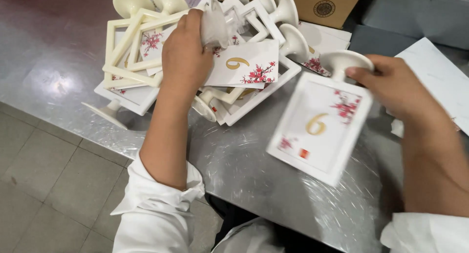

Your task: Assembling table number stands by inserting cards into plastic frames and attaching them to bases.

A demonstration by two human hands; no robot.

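Head view, looking down over a steel table [254,184]. My right hand [398,87] is closed on the round foot of a white framed table card [320,128], gripping where the foot meets the stem. The frame hangs foot-up above the table, motion-blurred, its long axis running from the upper right down to the lower left, tilted toward me. It carries a gold numeral and red blossom sprigs. My left hand [185,57] is curled shut on a clear plastic wrap [217,21], over the pile of empty cream frames [134,52]. A loose blossom card [244,65] lies just beside the left knuckles, touching the pile. The framed card sits wholly on the right-hand side, well apart from the left hand. A cardboard box [325,6] stands behind the pile, with white sheets [435,72] at far right.
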